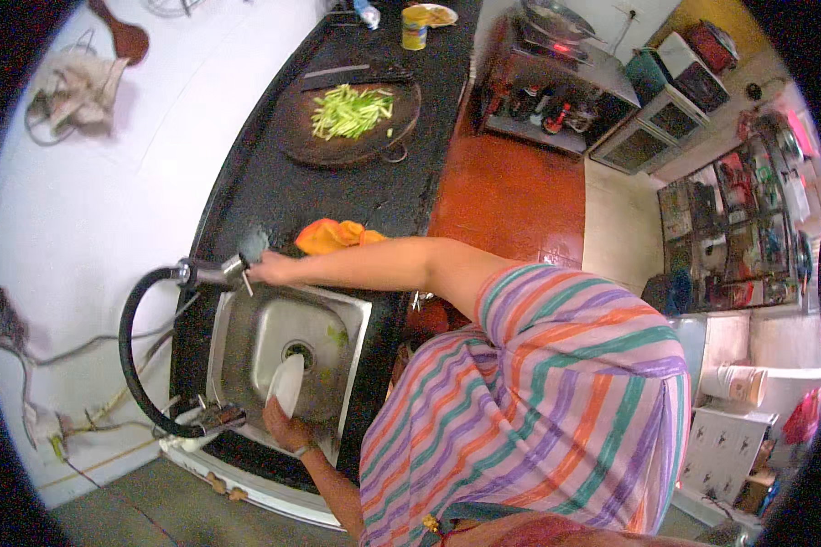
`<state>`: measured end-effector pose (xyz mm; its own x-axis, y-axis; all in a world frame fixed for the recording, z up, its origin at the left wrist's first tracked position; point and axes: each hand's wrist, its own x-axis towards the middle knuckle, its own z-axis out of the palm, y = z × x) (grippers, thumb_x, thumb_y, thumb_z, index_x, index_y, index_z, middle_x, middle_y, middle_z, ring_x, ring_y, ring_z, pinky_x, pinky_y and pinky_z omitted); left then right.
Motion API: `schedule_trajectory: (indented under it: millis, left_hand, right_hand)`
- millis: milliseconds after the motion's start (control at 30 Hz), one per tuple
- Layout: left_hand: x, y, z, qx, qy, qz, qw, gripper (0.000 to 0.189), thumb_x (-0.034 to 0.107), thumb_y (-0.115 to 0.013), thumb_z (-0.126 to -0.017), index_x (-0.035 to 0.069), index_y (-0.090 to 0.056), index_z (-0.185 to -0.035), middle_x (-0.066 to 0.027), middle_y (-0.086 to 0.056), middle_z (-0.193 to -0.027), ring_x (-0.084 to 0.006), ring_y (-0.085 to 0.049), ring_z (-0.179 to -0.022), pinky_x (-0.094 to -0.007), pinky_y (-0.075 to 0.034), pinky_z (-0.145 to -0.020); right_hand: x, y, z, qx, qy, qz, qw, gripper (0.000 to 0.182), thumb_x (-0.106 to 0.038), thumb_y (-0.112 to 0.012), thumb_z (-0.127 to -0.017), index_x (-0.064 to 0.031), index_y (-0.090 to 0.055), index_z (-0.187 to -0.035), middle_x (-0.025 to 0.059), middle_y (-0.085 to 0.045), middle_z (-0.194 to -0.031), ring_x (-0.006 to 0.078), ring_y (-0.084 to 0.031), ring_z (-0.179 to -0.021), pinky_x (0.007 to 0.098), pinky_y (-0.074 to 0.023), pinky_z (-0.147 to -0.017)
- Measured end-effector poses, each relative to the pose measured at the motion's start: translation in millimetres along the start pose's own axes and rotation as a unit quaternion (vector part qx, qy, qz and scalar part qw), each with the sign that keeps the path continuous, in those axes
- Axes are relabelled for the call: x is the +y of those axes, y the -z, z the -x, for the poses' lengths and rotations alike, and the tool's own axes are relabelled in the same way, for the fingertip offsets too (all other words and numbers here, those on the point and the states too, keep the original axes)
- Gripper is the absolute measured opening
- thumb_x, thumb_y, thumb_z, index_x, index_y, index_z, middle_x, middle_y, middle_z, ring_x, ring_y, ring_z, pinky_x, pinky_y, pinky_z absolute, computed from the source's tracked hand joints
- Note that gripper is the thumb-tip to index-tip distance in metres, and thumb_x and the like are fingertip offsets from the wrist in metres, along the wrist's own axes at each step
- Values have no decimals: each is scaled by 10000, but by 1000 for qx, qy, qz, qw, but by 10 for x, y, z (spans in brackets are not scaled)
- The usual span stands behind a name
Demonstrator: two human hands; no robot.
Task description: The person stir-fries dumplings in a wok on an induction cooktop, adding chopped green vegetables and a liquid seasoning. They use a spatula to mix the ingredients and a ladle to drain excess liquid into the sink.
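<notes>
My left hand (286,425) holds a white dish (287,386), tilted on edge over the stainless steel sink (357,355), near its drain (298,353). Bits of green lie in the basin. My right hand (271,268) reaches across to the metal tap (234,268) at the sink's far corner; its fingers are by the small lever, and whether they grip it cannot be told. A black flexible spout (128,342) curves from the tap to a metal spray head (224,418). Beside my right forearm lies an orange cloth (335,236).
Cut green vegetable pieces (352,113) lie on a round dark board (294,130), with a dark-handled knife (383,74) at its edge. Farther along the black counter stand a yellow tin (414,29) and a plate (442,15). A pan (554,20) sits on a stove beyond.
</notes>
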<state>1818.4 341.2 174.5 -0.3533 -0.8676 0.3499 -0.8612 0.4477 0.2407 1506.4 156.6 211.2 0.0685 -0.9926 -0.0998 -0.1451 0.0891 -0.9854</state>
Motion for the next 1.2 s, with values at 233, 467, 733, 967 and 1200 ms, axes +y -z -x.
schedule_trajectory:
  millis: [233, 467, 733, 967, 1200]
  left_hand:
    - [297, 356, -66, -18, -107, -34, 994, 419, 260, -537, -791, -7, -521, -1114, -162, -577, -1056, -374, -532, -966, -495, -381, -893]
    - [1340, 912, -147, 79, -132, -42, 987, 448, 319, -357, -908, -42, -542, -1100, -191, -572, -1063, -379, -524, -985, -506, -356, -916]
    - [3138, 601, -711, 186, 18, 76, 979, 328, 153, -409, -909, -50, -534, -1134, -201, -556, -1122, -346, -528, -1025, -424, -368, -947]
    - [4909, -1004, -1563, -67, 339, 635, 691, 287, -7, -542, -810, -102, -503, -1078, -126, -581, -959, -189, -574, -795, -306, -486, -679]
    - [6896, -1999, -2154, -396, 354, 700, 478, 330, 56, -517, -842, -50, -461, -1149, -165, -576, -1072, -252, -586, -943, -390, -485, -820]
  right_hand:
    - [-95, 579, 1342, 38, 142, 192, 970, 517, -130, -517, -735, 53, -384, -1201, 264, -487, -1094, 382, -465, -1054, 418, -391, -894]
    - [254, 1970, 2582, 61, 73, 180, 979, 478, -98, -532, -734, -3, -425, -1190, 218, -484, -1107, 371, -476, -1028, 400, -391, -891]
    - [730, 3505, 3903, 168, -36, 160, 972, 480, -137, -556, -766, -29, -430, -1217, 214, -498, -1158, 351, -495, -1055, 382, -396, -916]
    - [1021, 4536, 4403, 221, -71, 83, 969, 542, -261, -565, -840, -2, -372, -1274, 162, -492, -1219, 241, -496, -1086, 316, -381, -928]
    - [1351, 5300, 4916, 322, -128, -244, 906, 415, -209, -511, -877, 38, -459, -1207, 124, -551, -1131, 175, -509, -1006, 290, -399, -883]
